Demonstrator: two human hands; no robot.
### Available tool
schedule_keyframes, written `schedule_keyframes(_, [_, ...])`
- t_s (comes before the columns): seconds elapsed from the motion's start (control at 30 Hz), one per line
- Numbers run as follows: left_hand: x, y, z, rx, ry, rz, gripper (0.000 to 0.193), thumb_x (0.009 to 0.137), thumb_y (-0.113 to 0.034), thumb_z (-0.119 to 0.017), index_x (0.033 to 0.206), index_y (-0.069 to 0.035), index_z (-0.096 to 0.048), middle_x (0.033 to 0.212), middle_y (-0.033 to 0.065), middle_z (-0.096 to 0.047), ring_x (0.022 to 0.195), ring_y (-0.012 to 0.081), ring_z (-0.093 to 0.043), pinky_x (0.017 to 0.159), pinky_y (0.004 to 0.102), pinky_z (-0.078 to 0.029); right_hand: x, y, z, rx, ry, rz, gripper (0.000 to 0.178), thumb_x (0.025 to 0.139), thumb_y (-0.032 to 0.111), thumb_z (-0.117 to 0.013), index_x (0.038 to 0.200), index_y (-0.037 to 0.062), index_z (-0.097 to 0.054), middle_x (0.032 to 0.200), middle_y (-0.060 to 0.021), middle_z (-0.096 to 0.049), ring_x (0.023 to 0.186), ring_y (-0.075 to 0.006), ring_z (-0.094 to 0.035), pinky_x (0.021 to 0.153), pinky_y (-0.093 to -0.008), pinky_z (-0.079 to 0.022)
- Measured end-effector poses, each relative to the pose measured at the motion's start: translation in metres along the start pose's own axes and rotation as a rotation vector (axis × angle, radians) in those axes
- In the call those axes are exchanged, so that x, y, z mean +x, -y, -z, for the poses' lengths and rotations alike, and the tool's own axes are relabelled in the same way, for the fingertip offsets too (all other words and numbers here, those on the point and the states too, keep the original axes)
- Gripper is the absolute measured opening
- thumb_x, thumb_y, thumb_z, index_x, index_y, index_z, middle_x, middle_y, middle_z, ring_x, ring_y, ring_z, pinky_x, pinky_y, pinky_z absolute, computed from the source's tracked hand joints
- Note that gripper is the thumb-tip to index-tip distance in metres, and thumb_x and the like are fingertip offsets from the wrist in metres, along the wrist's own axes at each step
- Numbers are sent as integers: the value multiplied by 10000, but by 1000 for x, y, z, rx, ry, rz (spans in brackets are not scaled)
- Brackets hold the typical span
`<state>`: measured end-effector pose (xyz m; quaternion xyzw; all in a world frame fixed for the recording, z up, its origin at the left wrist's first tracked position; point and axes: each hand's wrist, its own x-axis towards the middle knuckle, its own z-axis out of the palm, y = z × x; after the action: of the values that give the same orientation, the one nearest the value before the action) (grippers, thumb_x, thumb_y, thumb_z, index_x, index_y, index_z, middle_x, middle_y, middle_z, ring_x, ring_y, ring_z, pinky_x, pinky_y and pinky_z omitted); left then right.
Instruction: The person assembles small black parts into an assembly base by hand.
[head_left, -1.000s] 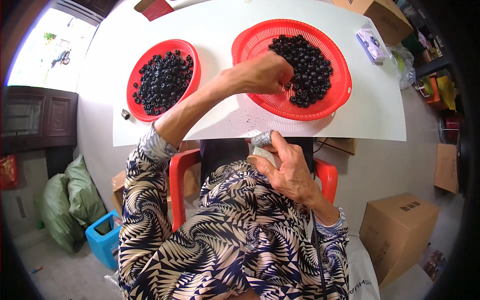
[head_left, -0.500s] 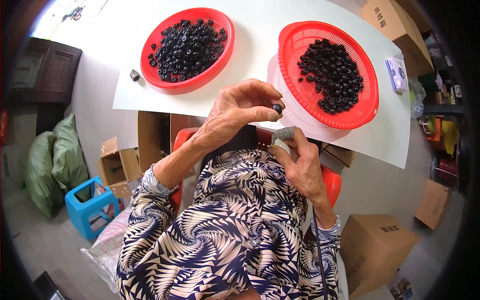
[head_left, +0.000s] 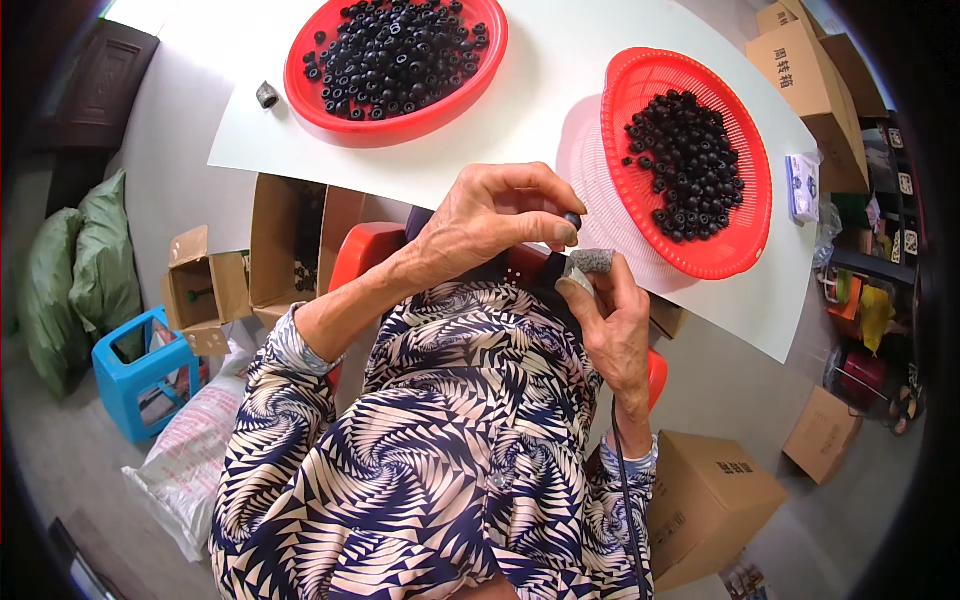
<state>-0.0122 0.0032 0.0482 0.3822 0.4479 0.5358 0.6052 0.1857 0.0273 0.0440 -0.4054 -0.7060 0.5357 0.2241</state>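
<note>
Pinching bead point(head_left: 572, 219), left hand point(head_left: 482, 217) curled

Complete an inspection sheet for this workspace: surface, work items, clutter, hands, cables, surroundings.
Surface: white table, bearing a red tray and red basket.
Work items: black beads heaped in both.
Clutter: grey piece left of the tray; white-purple pack right of the basket.
Hands: left hand pinches one bead; right hand, with a grey finger wrap, holds a pale item.
Cables: dark cord by the right sleeve; ends unclear.
Surroundings: cartons, blue stool, green sacks.
</note>
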Motion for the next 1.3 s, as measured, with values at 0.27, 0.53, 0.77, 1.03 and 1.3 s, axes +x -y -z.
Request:
schedule_keyframes(0.27, [1, 5, 0, 80, 36, -23, 128, 757, 17, -671, 886, 11, -666, 877, 42, -627, 777, 109, -632, 750, 242, -514, -1, -5, 5, 48, -61, -15, 252, 832, 94, -677, 895, -38, -472, 791, -162, -666, 694, -160, -631, 615, -301, -486])
schedule_keyframes(0.53, [2, 11, 1, 51, 70, -74, 120, 729, 76, -665, 844, 42, -660, 898, 62, -611, 768, 127, -619, 719, 250, -517, -3, 3, 12, 74, -57, -27, 238, 834, 92, -654, 902, -46, -471, 826, -163, -664, 742, -166, -631, 657, -294, -487])
schedule_keyframes(0.77, [1, 17, -2, -102, 1, 111, 201, 741, 23, -679, 940, 17, -649, 890, 62, -619, 815, 146, -629, 774, 262, -522, -5, 18, 16, 101, -60, 5, 287, 842, 142, -671, 970, -53, -504, 852, -164, -669, 781, -179, -645, 695, -298, -494])
schedule_keyframes(1.03, [0, 23, -4, -319, 56, 176, 192, 757, 43, -651, 948, 28, -636, 925, 75, -619, 837, 164, -631, 793, 289, -525, -3, 25, 16, 90, -83, 33, 318, 845, 171, -682, 980, -54, -501, 843, -169, -678, 756, -208, -670, 684, -307, -503])
schedule_keyframes(1.3, [-2, 27, -6, -483, 123, 185, 193, 790, 13, -647, 982, 20, -641, 1023, 72, -585, 895, 128, -582, 813, 260, -491, -2, 24, 9, 100, -90, 61, 335, 838, 171, -701, 940, -47, -469, 810, -179, -668, 742, -215, -676, 634, -305, -504])
